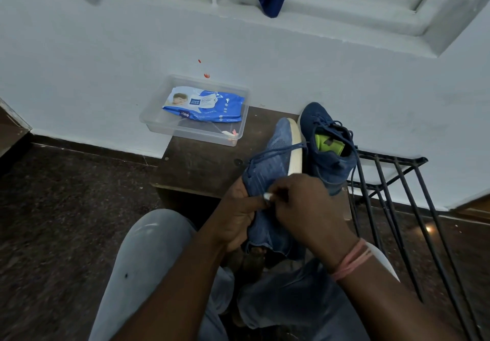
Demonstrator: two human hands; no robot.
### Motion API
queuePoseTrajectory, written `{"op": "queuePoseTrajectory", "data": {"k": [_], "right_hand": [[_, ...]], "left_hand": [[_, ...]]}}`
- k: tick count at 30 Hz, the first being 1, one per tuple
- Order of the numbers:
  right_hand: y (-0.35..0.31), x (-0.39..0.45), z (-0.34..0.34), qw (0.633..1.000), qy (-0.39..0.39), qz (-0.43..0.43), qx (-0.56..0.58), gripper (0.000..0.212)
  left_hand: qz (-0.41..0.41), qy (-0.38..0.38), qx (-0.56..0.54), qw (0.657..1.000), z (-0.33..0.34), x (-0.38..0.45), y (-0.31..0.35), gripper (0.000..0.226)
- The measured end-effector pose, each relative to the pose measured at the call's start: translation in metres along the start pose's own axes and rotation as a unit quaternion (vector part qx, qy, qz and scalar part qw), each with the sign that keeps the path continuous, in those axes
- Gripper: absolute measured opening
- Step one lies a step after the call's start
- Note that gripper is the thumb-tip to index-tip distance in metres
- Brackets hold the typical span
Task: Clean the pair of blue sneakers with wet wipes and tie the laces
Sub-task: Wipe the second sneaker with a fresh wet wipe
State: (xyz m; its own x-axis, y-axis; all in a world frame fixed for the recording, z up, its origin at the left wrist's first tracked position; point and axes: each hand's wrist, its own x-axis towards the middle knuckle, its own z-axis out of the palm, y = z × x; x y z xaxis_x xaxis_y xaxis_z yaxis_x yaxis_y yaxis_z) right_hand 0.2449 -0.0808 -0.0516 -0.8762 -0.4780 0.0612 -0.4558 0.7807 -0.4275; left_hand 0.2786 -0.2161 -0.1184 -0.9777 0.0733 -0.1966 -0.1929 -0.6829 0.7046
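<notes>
White wall behind; near sneaker (273, 171) spans the dark stool's (201, 165) front edge, toe pointing away. Left hand (238, 216) grips its collar; right hand (299, 202) pinches a wipe (267, 195) against the upper.

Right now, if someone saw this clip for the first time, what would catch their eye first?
First, the two hands at centre: the left hand grips a blue sneaker turned on its side, while the right hand pinches a small white wipe against its upper. Just behind, the second sneaker sits upright on the dark table, laces loose. Farther left, a blue wipes pack lies in a clear plastic tray by the wall.
</notes>
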Motion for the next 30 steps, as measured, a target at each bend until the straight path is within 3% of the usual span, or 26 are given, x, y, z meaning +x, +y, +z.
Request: {"op": "queuePoseTrajectory", "data": {"k": [2, 7, 14, 17, 19, 24, 28, 30], "right_hand": [[-0.003, -0.005, -0.001, 1.0, -0.008, -0.009, -0.023, 0.011], [0.025, 0.022, -0.006, 0.992, 0.127, -0.005, 0.012, 0.006], [0.013, -0.001, 0.0, 0.996, 0.009, -0.084, 0.024, 0.012], [0.033, 0.025, -0.007, 0.994, 0.101, -0.045, 0.016, 0.011], [0.031, 0.027, -0.005, 0.992, 0.116, -0.037, 0.021, 0.008], [0.006, -0.007, 0.003, 0.995, -0.002, -0.089, 0.035, 0.011], [0.036, 0.015, -0.011, 0.992, 0.119, -0.029, 0.037, 0.01], [0.036, 0.015, -0.009, 0.989, 0.142, -0.013, 0.034, 0.01]], "left_hand": [[-0.003, 0.002, -0.005, 1.0, 0.0, -0.001, -0.001, 0.061], [0.0, -0.007, 0.002, 1.0, -0.003, 0.001, -0.001, 0.068], [-0.003, 0.003, -0.006, 1.0, -0.001, -0.003, 0.001, 0.066], [-0.004, -0.008, 0.003, 1.0, -0.001, -0.001, 0.0, 0.066], [-0.005, -0.001, 0.004, 1.0, -0.003, -0.001, 0.002, 0.066], [-0.002, 0.001, -0.014, 1.0, -0.002, -0.005, 0.002, 0.059], [-0.004, -0.013, -0.013, 1.0, -0.002, -0.003, 0.001, 0.061], [-0.004, -0.014, -0.008, 1.0, -0.002, -0.004, 0.005, 0.062]]}}
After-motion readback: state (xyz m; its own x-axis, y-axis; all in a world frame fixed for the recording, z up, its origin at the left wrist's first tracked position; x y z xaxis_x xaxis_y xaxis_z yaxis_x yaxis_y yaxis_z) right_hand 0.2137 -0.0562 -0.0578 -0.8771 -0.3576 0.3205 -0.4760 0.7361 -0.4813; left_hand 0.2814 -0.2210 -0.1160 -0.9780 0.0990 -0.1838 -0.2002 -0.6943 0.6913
